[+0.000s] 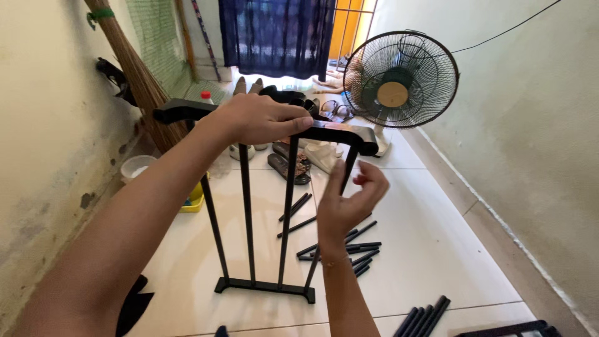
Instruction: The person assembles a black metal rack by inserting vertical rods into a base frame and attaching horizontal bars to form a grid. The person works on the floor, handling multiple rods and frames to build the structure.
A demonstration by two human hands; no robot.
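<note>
On top of the black rack frame (262, 206), the left hand (262, 118) presses palm-down, fingers curled over its upper bar. The right hand (349, 203) hovers released beside the frame's rightmost upright, fingers spread, holding nothing. The frame stands upright on the white tiled floor (437, 249); loose black tubes (349, 246) lie behind it, a fan (399, 78) beyond.

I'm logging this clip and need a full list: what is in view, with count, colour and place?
rack frame: one, black, upright on the floor, centre
loose tubes: several, black, on tiles right of the frame
fan: one, dark grille, far right
curtain: one, dark blue, far doorway
broom: one, brown, against left wall
bowl: one, white, by left wall
left hand: on the frame's top bar
right hand: open, at the rightmost upright
</note>
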